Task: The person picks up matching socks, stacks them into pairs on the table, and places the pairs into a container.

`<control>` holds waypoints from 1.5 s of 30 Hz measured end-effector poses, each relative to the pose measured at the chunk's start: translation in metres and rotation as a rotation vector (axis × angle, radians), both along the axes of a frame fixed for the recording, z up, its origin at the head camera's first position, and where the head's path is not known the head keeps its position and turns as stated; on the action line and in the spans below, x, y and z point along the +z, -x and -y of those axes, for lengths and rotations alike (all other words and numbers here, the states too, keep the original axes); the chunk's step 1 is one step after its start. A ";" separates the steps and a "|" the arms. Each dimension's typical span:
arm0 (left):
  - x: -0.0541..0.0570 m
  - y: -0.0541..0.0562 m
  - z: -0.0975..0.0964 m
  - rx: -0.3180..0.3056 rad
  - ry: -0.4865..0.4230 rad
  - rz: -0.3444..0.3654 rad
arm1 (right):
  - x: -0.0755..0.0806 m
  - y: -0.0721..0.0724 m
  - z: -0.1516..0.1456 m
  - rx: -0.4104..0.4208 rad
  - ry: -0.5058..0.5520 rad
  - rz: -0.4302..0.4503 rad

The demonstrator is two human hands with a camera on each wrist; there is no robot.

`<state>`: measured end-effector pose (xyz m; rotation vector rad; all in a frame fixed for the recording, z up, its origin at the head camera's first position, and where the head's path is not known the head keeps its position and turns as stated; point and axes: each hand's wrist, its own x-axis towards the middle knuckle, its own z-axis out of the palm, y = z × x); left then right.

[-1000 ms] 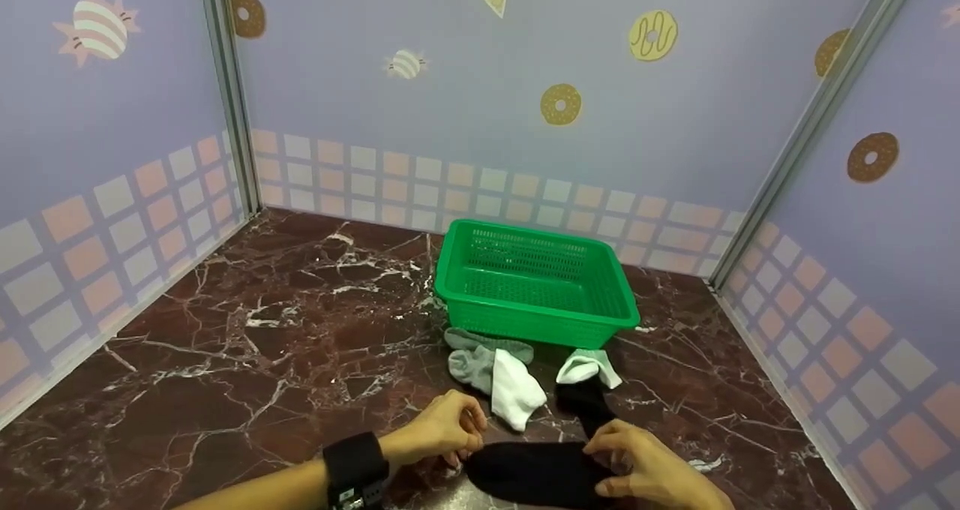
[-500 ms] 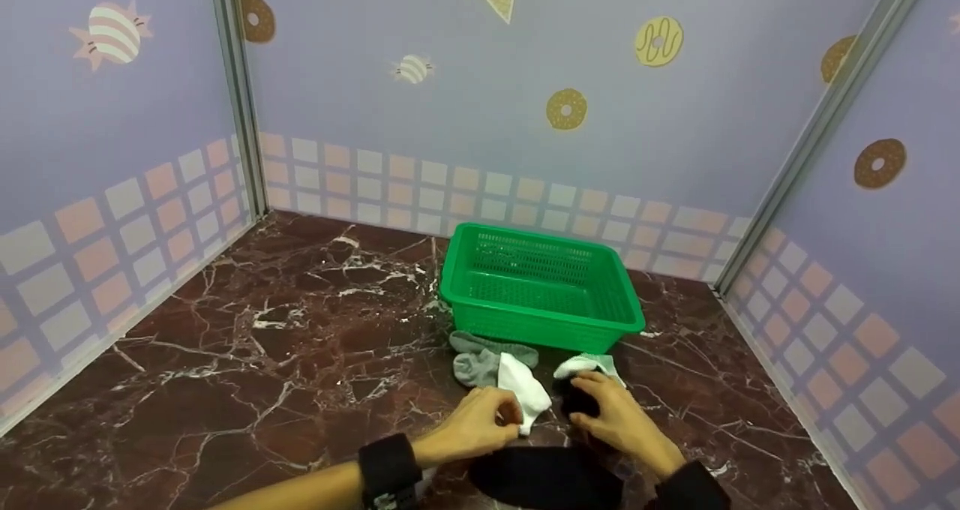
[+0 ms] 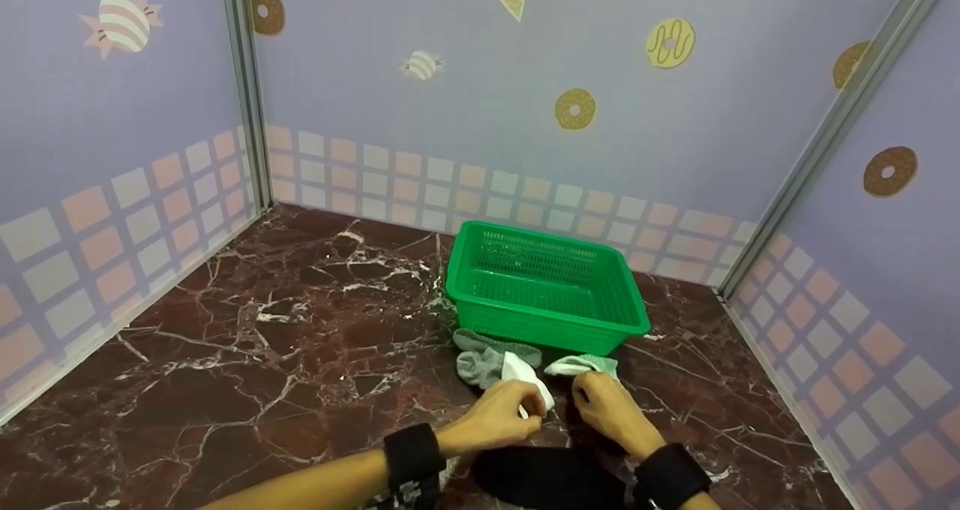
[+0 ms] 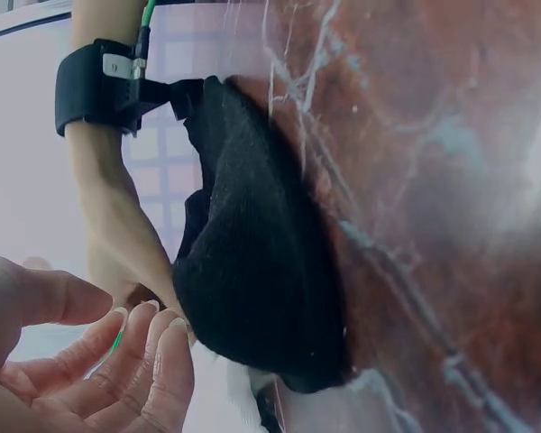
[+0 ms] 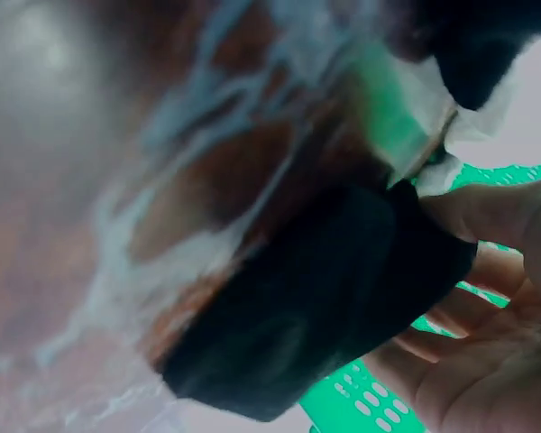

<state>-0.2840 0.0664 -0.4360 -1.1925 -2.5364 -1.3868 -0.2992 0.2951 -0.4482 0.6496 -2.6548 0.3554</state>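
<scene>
My right hand (image 3: 611, 412) pinches a black sock (image 5: 316, 298) between thumb and fingers, near a white-and-grey sock (image 3: 577, 364). In the head view, that hand mostly hides the black sock. My left hand (image 3: 499, 416) has loosely bent fingers with nothing between them, as the left wrist view shows. It hovers in front of a white sock (image 3: 520, 373) and partly covers it. Closest to me, another black sock (image 3: 547, 476) lies flat on the table. Grey socks (image 3: 484, 361) lie beside the white one.
Behind the socks stands a green plastic basket (image 3: 551, 332) with slotted sides, nothing visible inside. The table (image 3: 247, 390) has a dark red marble pattern. Patterned panels (image 3: 480, 120) enclose it at the back and both sides.
My right hand has left the flat black sock, moved forward and taken hold of the other black sock. The left hand has shifted right and forward, away from the flat sock's toe.
</scene>
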 end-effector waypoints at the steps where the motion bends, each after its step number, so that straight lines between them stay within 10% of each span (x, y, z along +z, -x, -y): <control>1: 0.001 0.001 0.000 0.004 0.003 0.006 | 0.001 -0.001 -0.001 -0.001 0.019 -0.004; 22: 0.003 0.007 -0.004 0.061 -0.044 0.014 | 0.054 -0.028 0.004 0.137 0.455 -0.334; 33: 0.013 0.010 -0.006 0.012 -0.342 -0.035 | 0.085 -0.065 0.034 0.137 0.582 -0.297; 45: 0.037 0.012 -0.001 0.075 -0.434 -0.099 | 0.069 -0.056 0.023 0.040 0.609 -0.090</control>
